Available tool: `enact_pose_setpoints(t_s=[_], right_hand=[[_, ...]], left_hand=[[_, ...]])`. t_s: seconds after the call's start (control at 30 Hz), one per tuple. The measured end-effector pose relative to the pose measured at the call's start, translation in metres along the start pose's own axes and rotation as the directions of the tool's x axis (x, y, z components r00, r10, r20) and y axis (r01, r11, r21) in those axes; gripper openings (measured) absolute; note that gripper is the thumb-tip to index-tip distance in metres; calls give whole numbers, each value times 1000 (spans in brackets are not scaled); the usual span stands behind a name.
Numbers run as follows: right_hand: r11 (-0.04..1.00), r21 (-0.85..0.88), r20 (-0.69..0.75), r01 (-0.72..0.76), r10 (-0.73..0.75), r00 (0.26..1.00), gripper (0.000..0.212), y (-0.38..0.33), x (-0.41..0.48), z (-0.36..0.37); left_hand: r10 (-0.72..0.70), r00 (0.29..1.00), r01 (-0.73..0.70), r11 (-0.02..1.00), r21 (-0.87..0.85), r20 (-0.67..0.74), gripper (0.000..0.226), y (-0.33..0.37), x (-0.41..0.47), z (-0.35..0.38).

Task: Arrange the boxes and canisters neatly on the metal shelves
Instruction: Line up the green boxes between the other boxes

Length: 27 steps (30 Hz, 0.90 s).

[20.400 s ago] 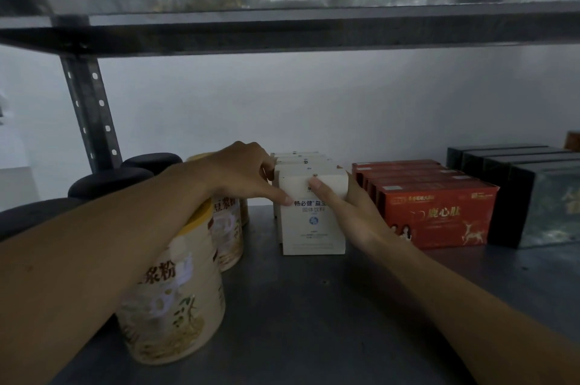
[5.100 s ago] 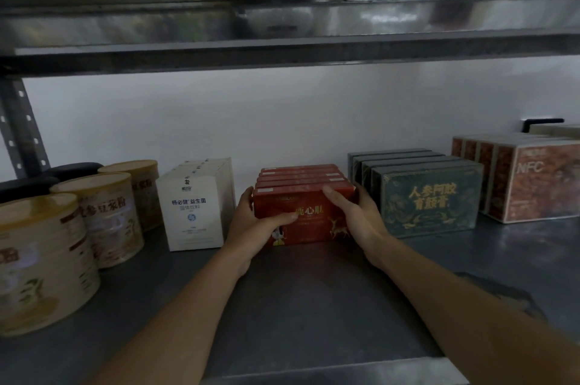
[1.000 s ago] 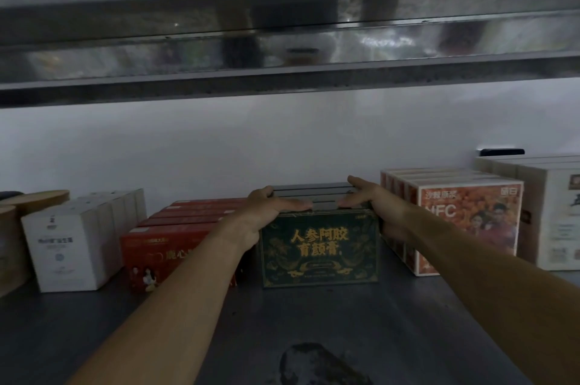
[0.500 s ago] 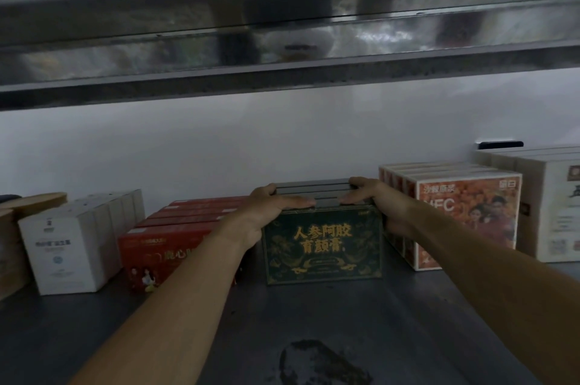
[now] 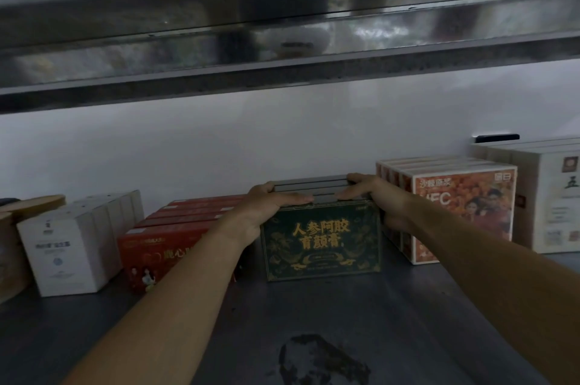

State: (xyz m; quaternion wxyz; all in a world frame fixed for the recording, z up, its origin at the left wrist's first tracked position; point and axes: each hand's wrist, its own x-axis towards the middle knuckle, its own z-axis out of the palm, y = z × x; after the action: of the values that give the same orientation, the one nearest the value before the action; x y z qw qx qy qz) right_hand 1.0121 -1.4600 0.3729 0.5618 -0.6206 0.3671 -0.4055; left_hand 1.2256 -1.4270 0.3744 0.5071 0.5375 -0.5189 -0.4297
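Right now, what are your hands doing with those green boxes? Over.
Left grip and right grip clamp the green boxes, fingers on top. Boxes upright on shelf. Red boxes and orange boxes close either side.

— Where's room on the shelf (image 5: 314, 306)?
— Its whole front, from the green boxes (image 5: 323, 243) out to the edge, apart from the left arm (image 5: 175, 306) and right arm (image 5: 486, 284) crossing it.
— Beside the green boxes?
— Tight: red boxes (image 5: 147, 246) just left, orange boxes (image 5: 455, 212) just right, the left grip (image 5: 266, 210) and right grip (image 5: 379, 202) filling both gaps.
— Above?
— Open up to the upper shelf (image 5: 282, 77).
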Motion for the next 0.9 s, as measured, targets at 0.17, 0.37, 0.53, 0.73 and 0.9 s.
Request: enact_pose_setpoints(t_s=[0.17, 0.37, 0.53, 0.73, 0.9], right_hand=[[999, -38, -37, -8, 6, 999, 26, -1, 0, 1], [990, -138, -115, 40, -56, 992, 80, -3, -1, -2], [972, -208, -212, 112, -156, 965, 68, -9, -9, 0], [863, -441, -235, 247, -377, 896, 67, -7, -41, 17], [587, -769, -140, 253, -541, 829, 65, 8, -82, 30]], left_hand=[[10, 1000, -9, 999, 44, -10, 140, 3, -1, 0], [74, 989, -58, 991, 120, -127, 102, 3, -3, 0], [229, 957, -176, 947, 269, -180, 78, 10, -17, -2], [488, 860, -319, 739, 594, -146, 54, 11, -55, 0], [581, 804, -381, 668, 640, -128, 51, -7, -80, 6]])
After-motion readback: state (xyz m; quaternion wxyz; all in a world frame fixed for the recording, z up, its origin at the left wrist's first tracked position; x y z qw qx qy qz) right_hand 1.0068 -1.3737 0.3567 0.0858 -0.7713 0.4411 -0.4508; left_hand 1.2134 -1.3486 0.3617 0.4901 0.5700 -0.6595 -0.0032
